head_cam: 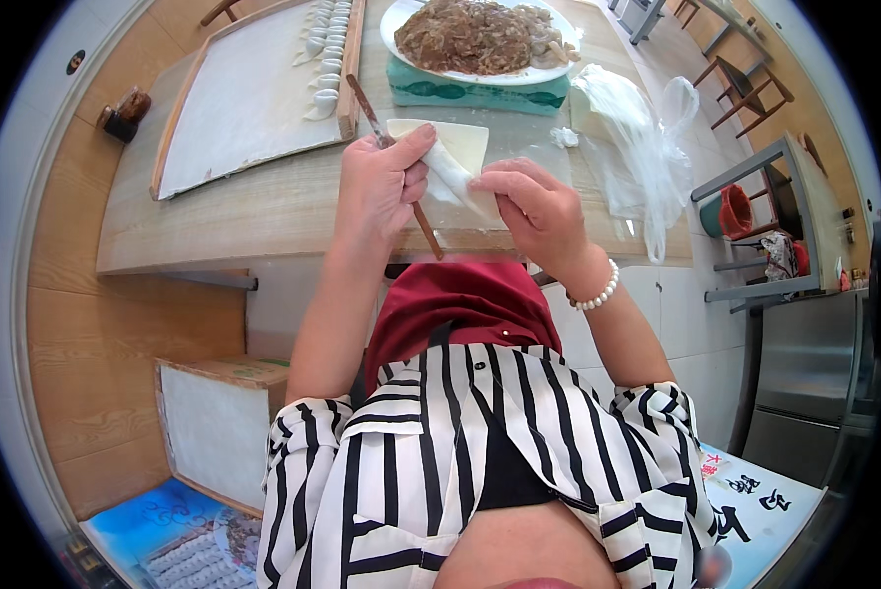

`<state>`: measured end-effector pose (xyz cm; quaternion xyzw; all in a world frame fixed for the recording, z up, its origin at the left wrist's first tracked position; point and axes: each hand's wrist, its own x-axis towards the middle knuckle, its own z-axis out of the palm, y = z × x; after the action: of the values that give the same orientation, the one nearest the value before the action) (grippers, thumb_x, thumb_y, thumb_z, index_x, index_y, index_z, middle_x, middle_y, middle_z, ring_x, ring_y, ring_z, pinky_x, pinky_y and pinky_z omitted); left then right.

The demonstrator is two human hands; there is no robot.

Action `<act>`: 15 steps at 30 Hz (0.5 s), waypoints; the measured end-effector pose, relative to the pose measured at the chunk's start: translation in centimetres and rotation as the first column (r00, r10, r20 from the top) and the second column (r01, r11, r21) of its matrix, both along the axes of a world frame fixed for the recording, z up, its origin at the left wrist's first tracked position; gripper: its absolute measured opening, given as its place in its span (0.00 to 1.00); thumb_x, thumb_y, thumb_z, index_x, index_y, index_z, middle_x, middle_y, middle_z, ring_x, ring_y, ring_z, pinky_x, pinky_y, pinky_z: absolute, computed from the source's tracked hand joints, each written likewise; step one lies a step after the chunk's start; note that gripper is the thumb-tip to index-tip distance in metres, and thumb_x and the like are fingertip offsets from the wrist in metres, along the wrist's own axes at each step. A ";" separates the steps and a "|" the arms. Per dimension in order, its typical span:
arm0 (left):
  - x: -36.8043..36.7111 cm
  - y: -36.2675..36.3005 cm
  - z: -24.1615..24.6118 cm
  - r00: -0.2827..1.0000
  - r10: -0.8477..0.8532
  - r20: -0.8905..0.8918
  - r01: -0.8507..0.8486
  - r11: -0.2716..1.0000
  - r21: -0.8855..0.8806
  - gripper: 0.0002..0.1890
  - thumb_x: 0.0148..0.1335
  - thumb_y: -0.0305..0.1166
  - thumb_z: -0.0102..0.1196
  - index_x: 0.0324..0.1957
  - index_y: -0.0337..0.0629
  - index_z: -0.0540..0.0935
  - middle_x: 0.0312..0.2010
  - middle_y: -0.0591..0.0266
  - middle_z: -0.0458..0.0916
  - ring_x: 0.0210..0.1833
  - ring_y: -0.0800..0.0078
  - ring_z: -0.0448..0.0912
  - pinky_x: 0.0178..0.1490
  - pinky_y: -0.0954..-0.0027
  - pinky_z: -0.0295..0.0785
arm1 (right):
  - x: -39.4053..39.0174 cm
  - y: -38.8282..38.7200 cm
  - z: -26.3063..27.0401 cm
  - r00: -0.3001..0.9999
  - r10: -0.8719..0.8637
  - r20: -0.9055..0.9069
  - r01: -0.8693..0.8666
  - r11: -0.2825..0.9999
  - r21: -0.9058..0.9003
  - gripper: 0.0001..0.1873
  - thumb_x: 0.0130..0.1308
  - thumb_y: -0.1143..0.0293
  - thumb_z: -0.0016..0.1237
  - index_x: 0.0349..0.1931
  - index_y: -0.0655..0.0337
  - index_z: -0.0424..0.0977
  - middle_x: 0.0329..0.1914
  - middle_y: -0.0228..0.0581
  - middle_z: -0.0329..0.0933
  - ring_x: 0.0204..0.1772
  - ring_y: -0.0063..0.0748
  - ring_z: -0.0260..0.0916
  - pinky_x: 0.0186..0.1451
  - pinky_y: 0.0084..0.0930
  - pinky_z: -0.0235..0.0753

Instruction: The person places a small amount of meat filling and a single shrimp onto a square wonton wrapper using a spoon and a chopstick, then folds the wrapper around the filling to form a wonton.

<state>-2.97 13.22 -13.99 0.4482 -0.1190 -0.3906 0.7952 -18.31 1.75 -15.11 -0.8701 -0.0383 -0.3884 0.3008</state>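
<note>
My left hand (381, 180) grips a thin wooden stick (427, 232) and, between thumb and fingers, one end of a folded dough wrapper (451, 175). The stick slants across that hand, its tip pale with residue. At the wrapper's other end, the fingertips of my right hand (540, 210) pinch its edge. Pale, flat wrapper dough (468, 140) shows just behind; whether it is a separate piece I cannot tell. Any filling inside the fold is hidden. Beyond my hands, a white plate (496, 78) carries brown minced filling (462, 37) and paler, shrimp-like pieces (551, 37).
The plate rests on a teal package (477, 96). At left, a wood-framed tray (256, 103) holds rows of folded dumplings (326, 101) along its right side. Plastic bags (632, 147) lie at the table's right, near a crumpled white scrap (564, 137). A cardboard box (227, 368) stands below left.
</note>
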 end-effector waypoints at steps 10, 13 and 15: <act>-0.2 0.4 1.0 0.970 -0.127 0.205 0.129 0.992 0.005 0.04 0.57 0.23 0.61 0.31 0.34 0.79 0.19 0.72 0.72 0.17 0.88 0.62 0.16 0.83 0.52 | 1.2 -1.2 2.1 1.000 0.008 0.012 -0.003 0.945 -0.328 0.11 0.49 0.75 0.58 0.34 0.54 0.75 0.39 0.32 0.76 0.49 0.37 0.69 0.60 0.36 0.61; -1.0 0.4 1.4 0.922 -0.098 0.375 0.064 0.993 0.102 0.06 0.57 0.26 0.62 0.30 0.33 0.79 0.18 0.72 0.72 0.17 0.88 0.63 0.17 0.82 0.54 | 1.6 -1.1 1.9 0.994 0.038 -0.099 -0.031 0.997 0.076 0.11 0.53 0.75 0.59 0.38 0.57 0.75 0.37 0.33 0.77 0.47 0.32 0.72 0.56 0.32 0.67; -1.6 0.4 1.8 0.884 -0.080 0.461 0.026 0.992 0.122 0.07 0.57 0.27 0.62 0.30 0.33 0.79 0.18 0.72 0.73 0.17 0.88 0.63 0.18 0.83 0.54 | 1.8 -0.8 1.9 0.971 0.225 -0.079 -0.120 0.748 0.653 0.09 0.57 0.74 0.58 0.38 0.61 0.75 0.36 0.32 0.78 0.43 0.27 0.74 0.51 0.27 0.70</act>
<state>-4.60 13.64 -12.19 0.5694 -0.2961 -0.2996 0.7059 -16.55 0.92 -13.21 -0.7338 0.0398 -0.2809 0.6173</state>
